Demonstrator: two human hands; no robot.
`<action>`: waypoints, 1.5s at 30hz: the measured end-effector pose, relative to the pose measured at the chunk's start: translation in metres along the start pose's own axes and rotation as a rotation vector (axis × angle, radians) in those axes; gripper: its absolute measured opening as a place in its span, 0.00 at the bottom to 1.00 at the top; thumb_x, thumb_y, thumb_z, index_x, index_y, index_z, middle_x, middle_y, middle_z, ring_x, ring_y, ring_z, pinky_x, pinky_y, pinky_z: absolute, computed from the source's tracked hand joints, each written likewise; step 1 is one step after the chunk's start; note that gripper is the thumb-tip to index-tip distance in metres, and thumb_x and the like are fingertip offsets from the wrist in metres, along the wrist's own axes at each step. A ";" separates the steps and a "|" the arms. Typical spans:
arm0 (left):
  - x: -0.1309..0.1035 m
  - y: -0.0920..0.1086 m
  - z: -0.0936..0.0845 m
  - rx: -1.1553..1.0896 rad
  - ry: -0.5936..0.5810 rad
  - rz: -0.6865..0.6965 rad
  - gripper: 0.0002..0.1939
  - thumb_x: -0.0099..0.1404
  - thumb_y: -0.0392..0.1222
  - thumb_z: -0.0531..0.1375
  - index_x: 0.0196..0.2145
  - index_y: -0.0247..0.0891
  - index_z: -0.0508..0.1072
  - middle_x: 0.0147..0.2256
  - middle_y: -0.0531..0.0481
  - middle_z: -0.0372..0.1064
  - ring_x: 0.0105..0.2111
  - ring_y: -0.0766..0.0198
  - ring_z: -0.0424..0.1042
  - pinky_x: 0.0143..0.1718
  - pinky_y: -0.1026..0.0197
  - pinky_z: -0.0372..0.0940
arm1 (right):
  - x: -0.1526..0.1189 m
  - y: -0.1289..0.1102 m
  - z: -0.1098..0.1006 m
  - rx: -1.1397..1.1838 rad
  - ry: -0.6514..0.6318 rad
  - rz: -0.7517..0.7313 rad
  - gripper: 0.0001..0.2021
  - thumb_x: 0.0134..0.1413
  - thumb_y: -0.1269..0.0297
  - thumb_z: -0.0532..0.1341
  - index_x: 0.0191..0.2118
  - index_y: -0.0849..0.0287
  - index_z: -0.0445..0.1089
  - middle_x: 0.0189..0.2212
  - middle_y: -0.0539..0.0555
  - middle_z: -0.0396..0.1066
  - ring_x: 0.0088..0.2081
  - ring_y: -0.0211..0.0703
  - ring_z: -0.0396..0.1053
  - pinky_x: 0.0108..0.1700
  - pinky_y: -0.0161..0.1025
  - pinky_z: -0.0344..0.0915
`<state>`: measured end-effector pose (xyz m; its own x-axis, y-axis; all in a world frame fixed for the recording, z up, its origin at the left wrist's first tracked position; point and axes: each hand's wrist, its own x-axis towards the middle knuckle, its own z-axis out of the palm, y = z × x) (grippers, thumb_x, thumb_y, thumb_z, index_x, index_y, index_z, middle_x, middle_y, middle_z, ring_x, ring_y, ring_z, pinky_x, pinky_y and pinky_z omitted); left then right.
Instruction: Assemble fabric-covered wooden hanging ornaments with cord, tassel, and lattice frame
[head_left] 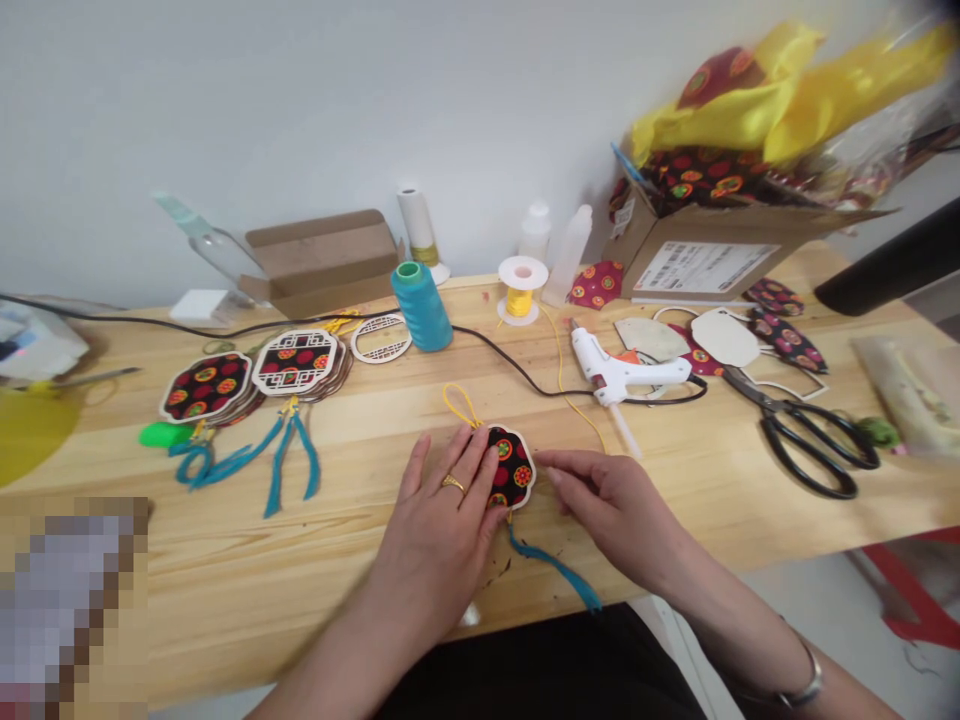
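Note:
A scalloped pendant [513,468] with dark floral fabric and a pale rim lies on the table. It has a yellow cord loop [459,402] at the top and a teal tassel [559,572] at the bottom. My left hand [446,510] rests flat over its left part, fingers stretched out, the thumb by the lower edge. Close to the pendant's right edge is my right hand [611,500], with fingers curled and the index fingertip and thumb nearly together. Whether anything small is between them cannot be seen.
Finished-looking pendants [296,362] are stacked at left. Behind stand a teal thread cone [422,308] and a yellow cord spool [523,292]. At right lie a white glue gun [622,368], with its black cable crossing the table, and black-handled scissors [799,430]. A cardboard box [697,255] holds fabric.

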<state>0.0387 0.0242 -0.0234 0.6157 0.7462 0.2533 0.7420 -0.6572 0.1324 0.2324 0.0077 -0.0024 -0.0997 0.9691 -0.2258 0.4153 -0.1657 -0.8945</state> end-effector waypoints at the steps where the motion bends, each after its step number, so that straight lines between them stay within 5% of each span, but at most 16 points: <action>1: 0.000 0.000 0.000 0.001 -0.001 -0.001 0.20 0.70 0.41 0.48 0.54 0.31 0.68 0.58 0.42 0.63 0.59 0.50 0.61 0.61 0.39 0.48 | 0.000 0.000 0.000 0.005 -0.011 0.004 0.16 0.60 0.65 0.52 0.48 0.52 0.74 0.27 0.50 0.76 0.29 0.40 0.71 0.33 0.35 0.67; 13: -0.001 -0.003 0.004 0.033 0.006 0.056 0.20 0.69 0.39 0.49 0.54 0.27 0.68 0.59 0.38 0.62 0.59 0.48 0.60 0.57 0.41 0.60 | 0.000 0.002 0.000 0.181 -0.121 0.059 0.17 0.60 0.65 0.52 0.51 0.56 0.72 0.24 0.48 0.70 0.21 0.31 0.57 0.25 0.31 0.58; 16: -0.001 -0.004 0.006 0.031 0.015 0.089 0.21 0.68 0.38 0.50 0.54 0.24 0.67 0.59 0.34 0.62 0.60 0.47 0.59 0.56 0.43 0.63 | -0.002 0.001 -0.001 0.098 -0.119 0.042 0.17 0.60 0.63 0.53 0.50 0.58 0.73 0.26 0.50 0.72 0.22 0.33 0.61 0.27 0.33 0.61; 23: -0.004 -0.009 0.015 0.012 0.106 0.138 0.20 0.67 0.36 0.51 0.52 0.23 0.69 0.58 0.31 0.62 0.60 0.45 0.59 0.54 0.43 0.66 | 0.017 0.013 -0.052 -0.759 0.454 -0.232 0.18 0.60 0.68 0.51 0.53 0.65 0.69 0.43 0.64 0.73 0.44 0.56 0.70 0.45 0.52 0.67; 28: -0.006 -0.011 0.019 0.027 0.153 0.160 0.21 0.67 0.38 0.52 0.54 0.23 0.68 0.58 0.32 0.63 0.60 0.45 0.59 0.52 0.44 0.68 | 0.040 0.024 -0.084 -1.057 0.306 -0.412 0.22 0.56 0.73 0.52 0.57 0.67 0.62 0.55 0.66 0.65 0.55 0.60 0.59 0.52 0.56 0.63; 35: -0.006 -0.010 0.018 0.026 0.136 0.131 0.20 0.67 0.37 0.51 0.53 0.24 0.68 0.58 0.32 0.63 0.60 0.46 0.60 0.52 0.44 0.68 | 0.052 0.021 -0.087 -1.119 0.228 -0.323 0.21 0.55 0.76 0.51 0.54 0.70 0.64 0.50 0.66 0.67 0.50 0.59 0.59 0.50 0.53 0.61; 45: -0.005 -0.005 0.015 -0.030 0.092 0.079 0.20 0.67 0.36 0.51 0.54 0.25 0.68 0.57 0.31 0.63 0.60 0.45 0.59 0.52 0.40 0.68 | 0.064 0.031 -0.108 -1.112 0.259 -0.482 0.12 0.53 0.74 0.54 0.43 0.64 0.69 0.42 0.63 0.70 0.46 0.56 0.61 0.47 0.50 0.60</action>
<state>0.0362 0.0252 -0.0392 0.6441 0.6797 0.3508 0.6830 -0.7176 0.1365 0.3367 0.0849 -0.0026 -0.3259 0.9167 0.2310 0.9401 0.3400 -0.0231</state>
